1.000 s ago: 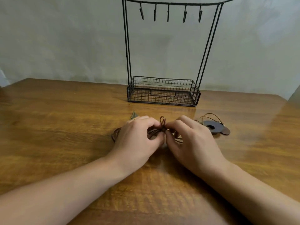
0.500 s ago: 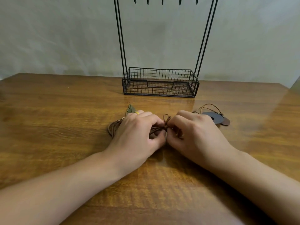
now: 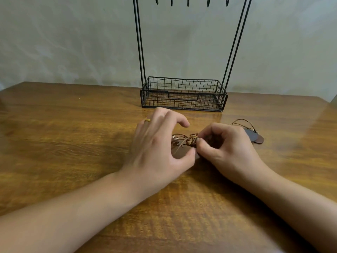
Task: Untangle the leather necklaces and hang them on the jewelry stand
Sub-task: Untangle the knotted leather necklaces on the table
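A knot of brown leather necklace cords (image 3: 192,139) lies on the wooden table (image 3: 73,136) between my hands. My right hand (image 3: 226,148) pinches the knot with thumb and forefinger. My left hand (image 3: 156,143) hovers beside it with fingers spread, its thumb tip close under the knot, holding nothing. Dark round pendants (image 3: 255,137) and a loop of cord (image 3: 242,122) poke out past my right hand. The black wire jewelry stand (image 3: 184,94) stands behind, its hooks (image 3: 187,1) at the frame's top edge.
The stand's basket base sits just beyond my hands against a pale wall (image 3: 73,42). The table's right corner (image 3: 326,99) shows at the far right. Bare wood stretches to the left and toward me.
My left hand has let go of the cords and opened, lifting its fingers. The right hand still pinches the knot. The camera has tilted down slightly.
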